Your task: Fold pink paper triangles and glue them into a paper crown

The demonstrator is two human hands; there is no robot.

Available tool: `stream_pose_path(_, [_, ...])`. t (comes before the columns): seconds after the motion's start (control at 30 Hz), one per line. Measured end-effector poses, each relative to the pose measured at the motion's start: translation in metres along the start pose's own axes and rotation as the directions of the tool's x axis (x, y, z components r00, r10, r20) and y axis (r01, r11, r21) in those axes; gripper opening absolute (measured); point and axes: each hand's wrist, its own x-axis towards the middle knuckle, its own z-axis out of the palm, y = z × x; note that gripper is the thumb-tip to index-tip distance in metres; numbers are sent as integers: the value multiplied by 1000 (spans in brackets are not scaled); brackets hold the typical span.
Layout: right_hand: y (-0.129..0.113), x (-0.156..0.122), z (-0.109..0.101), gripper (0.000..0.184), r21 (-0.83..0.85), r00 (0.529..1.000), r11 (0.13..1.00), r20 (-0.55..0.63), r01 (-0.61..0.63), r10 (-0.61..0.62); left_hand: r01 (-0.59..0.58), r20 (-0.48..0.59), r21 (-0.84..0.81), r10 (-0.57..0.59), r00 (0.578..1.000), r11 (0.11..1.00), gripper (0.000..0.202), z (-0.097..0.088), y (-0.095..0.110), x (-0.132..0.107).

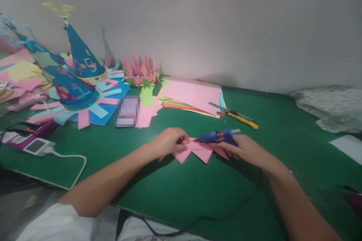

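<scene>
My left hand (169, 141) is closed in a pinch on the left end of a row of folded pink paper pieces (195, 151) lying on the green table (198, 192). My right hand (241, 148) is wrapped round a blue glue gun (216, 136), whose nozzle points left over the pink pieces. The gun's black cord (226, 211) trails back along the table toward me.
A stack of coloured paper sheets (192, 96) with pink on top lies behind, a yellow utility knife (236, 115) at its right edge. A pink paper flower (140, 72), blue cone hats (82, 58) and paper strips fill the back left. A white charger (38, 147) sits left.
</scene>
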Motion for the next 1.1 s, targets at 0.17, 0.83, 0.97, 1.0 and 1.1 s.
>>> stream_pose_path(0.17, [1,0,0,49,8,999,999,-36,-32,32,-20,-7,-8,20,1000,1000,19,1,-1,-1])
stream_pose_path(0.83, [16,-6,-6,35,-39,966,994,-237,100,-106,-253,45,189,249,968,949,23,4,-10,-2])
stream_pose_path(0.97, [24,-4,-7,38,80,923,997,-384,5,26,-267,40,248,266,963,931,23,7,-9,-3])
stream_pose_path(1.0, [27,-2,-7,39,127,916,991,-393,-29,77,-274,35,263,275,961,925,24,8,-8,-3])
stream_pose_path(1.1, [30,3,-9,38,238,901,967,-396,-88,179,-285,18,310,294,956,907,28,10,-5,-4])
